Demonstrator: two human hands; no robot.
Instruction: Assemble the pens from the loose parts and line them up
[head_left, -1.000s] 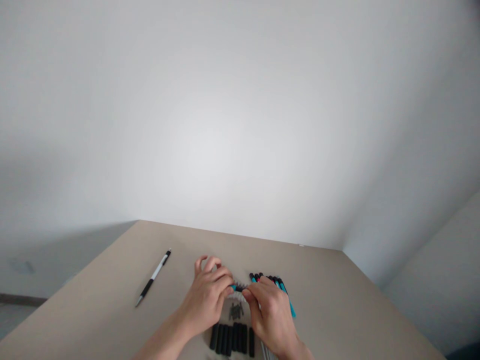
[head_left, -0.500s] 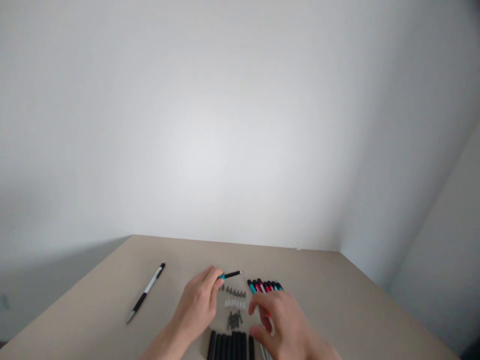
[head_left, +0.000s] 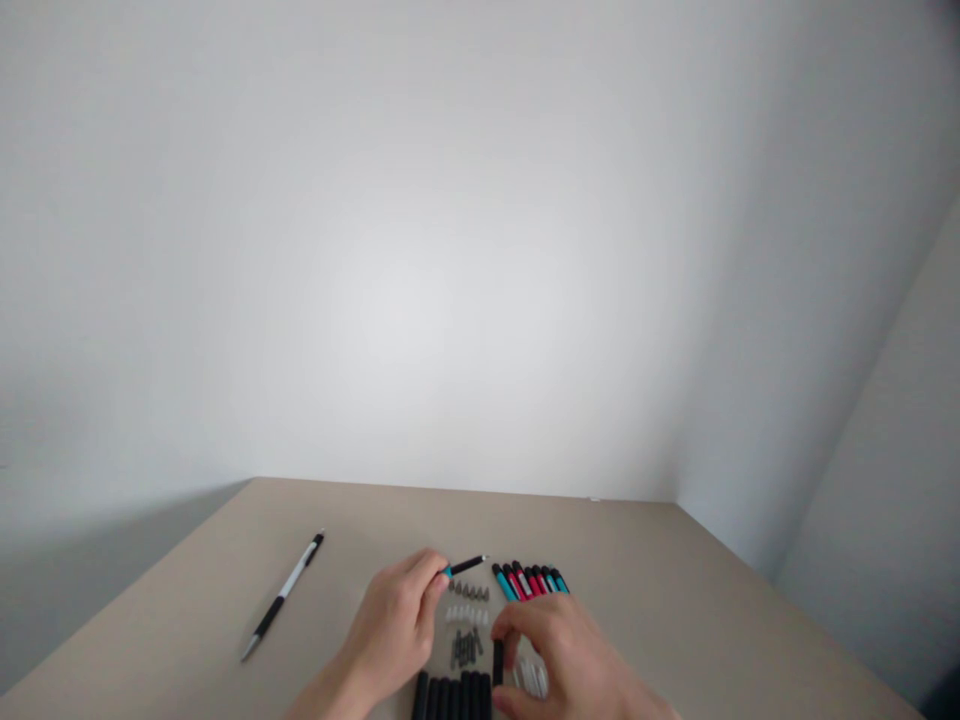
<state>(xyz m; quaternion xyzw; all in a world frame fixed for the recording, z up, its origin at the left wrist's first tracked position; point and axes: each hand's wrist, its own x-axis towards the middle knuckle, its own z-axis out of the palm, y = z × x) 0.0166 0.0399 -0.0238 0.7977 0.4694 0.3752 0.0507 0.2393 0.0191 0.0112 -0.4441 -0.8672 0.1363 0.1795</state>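
Nearest the body, a row of black sleeves point(head_left: 452, 694) lies side by side on the worktop point(head_left: 675, 600), just under and between the two wrists; sorted by kind, it appears, so that each part can be picked without searching.

Right hand point(head_left: 559, 655): palm down, fingers curled, thumb and forefinger pinching a single black sleeve point(head_left: 498, 662) at the right end of that row. The sleeve stands nearly on end in the pinch, lifted clear of its neighbours. Some white parts point(head_left: 531, 677) show under the fingers; whether the hand touches them cannot be told.

Left hand point(head_left: 395, 627): resting low, wrist toward the body, fingers closed in a pinch on a thin black-and-teal pen core point(head_left: 463, 567). The core points away to the right, tip raised slightly off the worktop, held out where the right hand could meet it.

Between the hands, in small rows: dark springs or clips point(head_left: 465, 647) closest, then white tips point(head_left: 466, 613), then grey cone tips point(head_left: 469, 591) just below the held core. Too small to identify further.

Beyond the right hand's fingers, a fan of teal and red pen barrels point(head_left: 529, 580), touching one another.

Well apart to the left of the left hand, one complete black-and-white pen point(head_left: 283, 596) lies alone on the diagonal, probably set aside as finished.
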